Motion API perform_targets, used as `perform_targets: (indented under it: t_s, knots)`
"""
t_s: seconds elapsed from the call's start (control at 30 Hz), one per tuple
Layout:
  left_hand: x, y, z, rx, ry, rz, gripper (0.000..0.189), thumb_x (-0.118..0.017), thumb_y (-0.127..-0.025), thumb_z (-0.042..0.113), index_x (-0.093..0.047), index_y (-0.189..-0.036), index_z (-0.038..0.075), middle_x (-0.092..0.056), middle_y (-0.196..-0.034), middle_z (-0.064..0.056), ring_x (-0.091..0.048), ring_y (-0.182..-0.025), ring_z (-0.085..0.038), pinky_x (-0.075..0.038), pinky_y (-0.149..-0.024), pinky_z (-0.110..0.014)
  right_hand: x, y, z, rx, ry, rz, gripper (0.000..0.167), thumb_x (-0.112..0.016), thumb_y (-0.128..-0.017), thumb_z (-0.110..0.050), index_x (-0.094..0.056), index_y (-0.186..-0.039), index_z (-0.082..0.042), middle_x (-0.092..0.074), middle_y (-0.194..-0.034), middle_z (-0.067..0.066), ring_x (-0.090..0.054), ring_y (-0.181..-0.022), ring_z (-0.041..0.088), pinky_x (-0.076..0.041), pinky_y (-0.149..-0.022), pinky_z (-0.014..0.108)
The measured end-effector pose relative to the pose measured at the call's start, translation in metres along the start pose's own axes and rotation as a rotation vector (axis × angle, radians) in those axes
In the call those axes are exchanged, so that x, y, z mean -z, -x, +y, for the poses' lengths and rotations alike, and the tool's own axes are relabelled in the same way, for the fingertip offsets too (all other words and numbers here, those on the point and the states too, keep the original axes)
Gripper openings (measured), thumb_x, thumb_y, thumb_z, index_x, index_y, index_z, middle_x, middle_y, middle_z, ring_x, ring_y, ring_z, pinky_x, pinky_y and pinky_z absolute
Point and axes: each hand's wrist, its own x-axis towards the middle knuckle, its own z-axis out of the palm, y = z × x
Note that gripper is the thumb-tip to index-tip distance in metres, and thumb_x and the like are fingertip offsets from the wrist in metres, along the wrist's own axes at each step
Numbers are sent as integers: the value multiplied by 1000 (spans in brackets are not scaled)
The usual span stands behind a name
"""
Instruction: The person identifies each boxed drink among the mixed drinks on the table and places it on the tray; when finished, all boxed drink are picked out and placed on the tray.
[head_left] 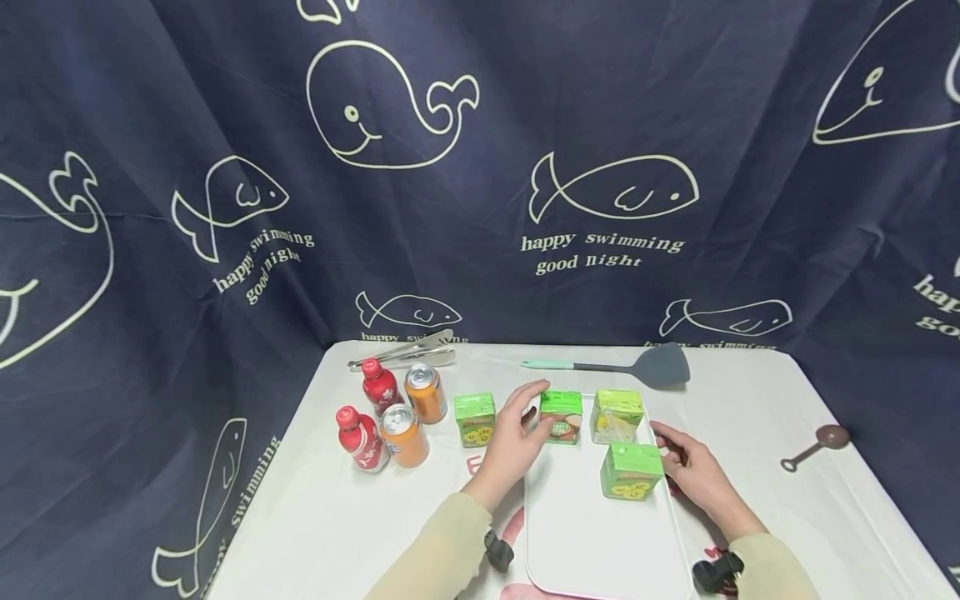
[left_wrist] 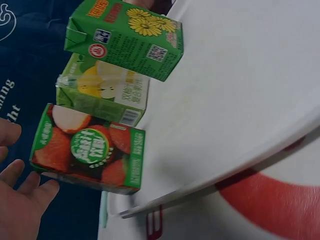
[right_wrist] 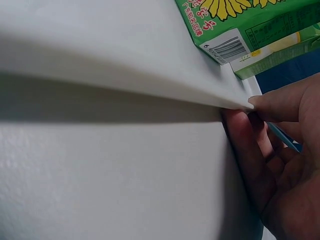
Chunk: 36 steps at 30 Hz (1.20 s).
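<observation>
A white tray (head_left: 592,542) bears three juice boxes. My right hand (head_left: 690,471) grips its right rim, thumb on top and fingers underneath, seen closely in the right wrist view. At the tray's far left corner stands a juice box with red fruit (left_wrist: 90,150). My left hand (head_left: 517,437) is beside that box, fingertips right at its edge and not wrapped round it. A pale green box with yellow fruit (head_left: 617,417) stands to the right of it. Nearer me is a green box with yellow flowers (head_left: 632,472).
Left of the tray stands another green juice box (head_left: 475,420). Farther left are two orange cans (head_left: 405,435) and two red bottles (head_left: 362,440), with metal tongs (head_left: 408,354) behind. A spatula (head_left: 630,367) lies beyond the tray, a brown scoop (head_left: 817,446) at the right.
</observation>
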Motion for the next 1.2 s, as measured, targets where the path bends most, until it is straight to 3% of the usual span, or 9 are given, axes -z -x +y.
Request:
perform_targets:
  t_s: [0.2, 0.47, 0.6, 0.73, 0.93, 1.2]
  knots:
    - [18, 7, 12, -115, -113, 2, 54, -69, -97, 0, -57, -147, 16, -50, -154, 2, -43, -146, -19, -42, -120, -42, 0, 0, 2, 6, -9, 3, 58, -54, -102, -1, -37, -157, 5, -55, -129, 21, -49, -103, 27, -47, -68, 23]
    - [53, 13, 10, -172, -218, 113, 54, -72, -95, 2, -60, -144, 22, -53, -151, 7, -46, -143, -14, -38, -123, -36, 0, 0, 2, 25, -10, 10, 58, -54, -100, 0, -39, -156, 6, -55, -123, 20, -49, -99, 26, -45, -65, 24]
    - [71, 16, 7, -171, -230, 162, 54, -74, -93, 1, -62, -142, 21, -55, -150, 4, -47, -141, -13, -39, -121, -34, 1, 0, 2, 28, -22, 7, 58, -54, -100, 1, -39, -156, 7, -54, -121, 19, -49, -96, 25, -45, -64, 24]
    - [83, 19, 0, -178, -234, 206, 56, -75, -90, -1, -63, -141, 20, -57, -149, -2, -48, -141, -18, -38, -122, -43, 2, 0, 1, 34, -22, 4, 59, -53, -100, 1, -38, -156, 7, -54, -121, 19, -48, -97, 24, -45, -64, 24]
    - [90, 26, -14, -157, -239, 247, 57, -77, -85, -2, -65, -138, 17, -56, -149, -4, -46, -143, -26, -33, -123, -55, 2, 1, 1, 28, -19, 7, 59, -54, -99, 2, -39, -156, 7, -54, -121, 19, -49, -97, 24, -45, -64, 23]
    - [93, 34, -30, -94, -209, 255, 53, -78, -88, -2, -65, -137, 11, -55, -150, -8, -45, -143, -27, -33, -123, -53, 0, 0, 3, 30, -20, 13, 58, -54, -100, 1, -40, -156, 6, -55, -121, 18, -49, -95, 23, -47, -63, 23]
